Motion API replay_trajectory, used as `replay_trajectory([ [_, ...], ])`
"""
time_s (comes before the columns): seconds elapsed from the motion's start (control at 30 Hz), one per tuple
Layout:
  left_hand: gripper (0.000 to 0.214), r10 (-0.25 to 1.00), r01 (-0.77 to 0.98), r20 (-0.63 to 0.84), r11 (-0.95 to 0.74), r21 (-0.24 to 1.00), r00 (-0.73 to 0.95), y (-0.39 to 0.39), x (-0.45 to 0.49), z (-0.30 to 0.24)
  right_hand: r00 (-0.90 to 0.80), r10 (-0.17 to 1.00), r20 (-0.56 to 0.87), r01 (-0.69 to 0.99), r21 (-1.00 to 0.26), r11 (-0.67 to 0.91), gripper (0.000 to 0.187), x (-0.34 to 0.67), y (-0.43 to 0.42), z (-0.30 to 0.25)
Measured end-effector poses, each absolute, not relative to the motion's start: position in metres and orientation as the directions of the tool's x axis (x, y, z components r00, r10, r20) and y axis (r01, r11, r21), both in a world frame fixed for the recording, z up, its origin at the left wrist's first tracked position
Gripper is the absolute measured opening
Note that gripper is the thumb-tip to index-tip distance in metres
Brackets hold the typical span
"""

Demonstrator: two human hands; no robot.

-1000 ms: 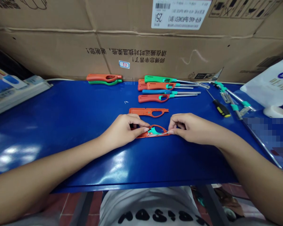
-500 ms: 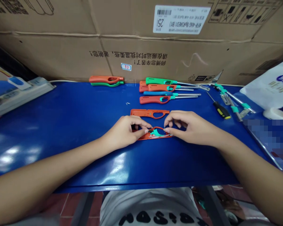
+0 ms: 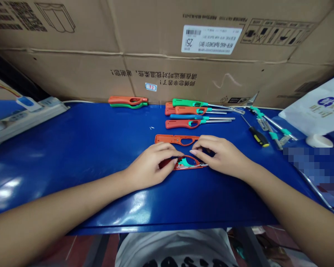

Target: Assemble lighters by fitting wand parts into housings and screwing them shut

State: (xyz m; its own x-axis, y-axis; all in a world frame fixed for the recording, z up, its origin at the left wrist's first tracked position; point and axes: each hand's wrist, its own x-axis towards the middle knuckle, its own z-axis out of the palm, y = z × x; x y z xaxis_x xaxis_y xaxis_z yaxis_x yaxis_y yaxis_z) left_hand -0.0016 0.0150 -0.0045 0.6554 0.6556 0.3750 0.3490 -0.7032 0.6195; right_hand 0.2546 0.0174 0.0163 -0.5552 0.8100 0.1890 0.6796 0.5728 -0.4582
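Note:
An opened orange lighter casing (image 3: 193, 167) lies on the blue table, with a turquoise trigger (image 3: 185, 162), thin white wires and a metal tube at its right end. My left hand (image 3: 153, 163) is closed over the casing's left part, thumb and fingertips at the inner parts beside the trigger. My right hand (image 3: 218, 152) hovers over the casing's right end, thumb and forefinger nearly together; what they hold, if anything, is hidden. Just behind my hands lies the matching orange casing half (image 3: 169, 139), hollow side up.
Several long-necked lighters (image 3: 180, 124) lie at the back centre, two handles (image 3: 128, 100) to their left. A screwdriver (image 3: 258, 136), metal tubes with turquoise parts (image 3: 274, 135) and a white bag (image 3: 317, 107) are at right. A power strip (image 3: 28, 120) stands left; a cardboard box (image 3: 156, 40) walls the back.
My right hand's fingers have curled closer together above the casing. My left hand stays at the casing's left part. The view has tilted up slightly.

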Motion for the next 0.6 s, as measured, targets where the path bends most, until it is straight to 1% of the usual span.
replay_trajectory([
  [0.1, 0.029, 0.576, 0.353, 0.337, -0.769, 0.533, 0.745, 0.013, -0.005, 0.000, -0.503, 0.825, 0.256, 0.765, -0.312, 0.563, 0.019, 0.264, 0.023, 0.022],
  [0.2, 0.034, 0.533, 0.364, 0.303, -0.805, 0.468, 0.790, 0.013, -0.009, 0.003, -0.364, 0.883, 0.295, 0.882, -0.196, 0.429, 0.034, 0.285, 0.037, 0.025],
  [0.23, 0.036, 0.528, 0.367, 0.299, -0.810, 0.457, 0.795, 0.013, -0.009, 0.003, -0.320, 0.903, 0.286, 0.913, -0.163, 0.375, 0.036, 0.295, 0.044, 0.026],
  [0.27, 0.037, 0.524, 0.369, 0.292, -0.813, 0.450, 0.800, 0.014, -0.010, 0.003, -0.270, 0.928, 0.259, 0.938, -0.147, 0.314, 0.033, 0.308, 0.051, 0.026],
  [0.3, 0.036, 0.521, 0.369, 0.292, -0.817, 0.443, 0.802, 0.014, -0.011, 0.002, -0.194, 0.949, 0.250, 0.964, -0.132, 0.232, 0.026, 0.322, 0.059, 0.026],
  [0.33, 0.035, 0.517, 0.369, 0.291, -0.820, 0.437, 0.805, 0.014, -0.011, 0.002, -0.092, 0.968, 0.232, 0.987, -0.107, 0.120, 0.016, 0.337, 0.067, 0.026],
  [0.37, 0.035, 0.512, 0.366, 0.293, -0.824, 0.433, 0.807, 0.015, -0.011, 0.001, 0.033, 0.977, 0.208, 0.997, -0.079, -0.017, 0.012, 0.352, 0.074, 0.025],
  [0.4, 0.034, 0.508, 0.362, 0.297, -0.828, 0.429, 0.809, 0.015, -0.011, 0.001, 0.132, 0.968, 0.212, 0.991, -0.065, -0.121, 0.016, 0.367, 0.080, 0.025],
  [0.47, 0.033, 0.498, 0.350, 0.305, -0.833, 0.428, 0.811, 0.016, -0.010, 0.000, 0.273, 0.939, 0.210, 0.962, -0.051, -0.268, 0.025, 0.392, 0.090, 0.023],
  [0.53, 0.032, 0.494, 0.342, 0.314, -0.835, 0.431, 0.811, 0.016, -0.009, -0.001, 0.381, 0.908, 0.176, 0.924, -0.040, -0.380, 0.026, 0.409, 0.096, 0.021],
  [0.6, 0.031, 0.493, 0.340, 0.322, -0.837, 0.429, 0.808, 0.017, -0.009, -0.003, 0.457, 0.878, 0.139, 0.889, -0.035, -0.457, 0.026, 0.418, 0.100, 0.017],
])
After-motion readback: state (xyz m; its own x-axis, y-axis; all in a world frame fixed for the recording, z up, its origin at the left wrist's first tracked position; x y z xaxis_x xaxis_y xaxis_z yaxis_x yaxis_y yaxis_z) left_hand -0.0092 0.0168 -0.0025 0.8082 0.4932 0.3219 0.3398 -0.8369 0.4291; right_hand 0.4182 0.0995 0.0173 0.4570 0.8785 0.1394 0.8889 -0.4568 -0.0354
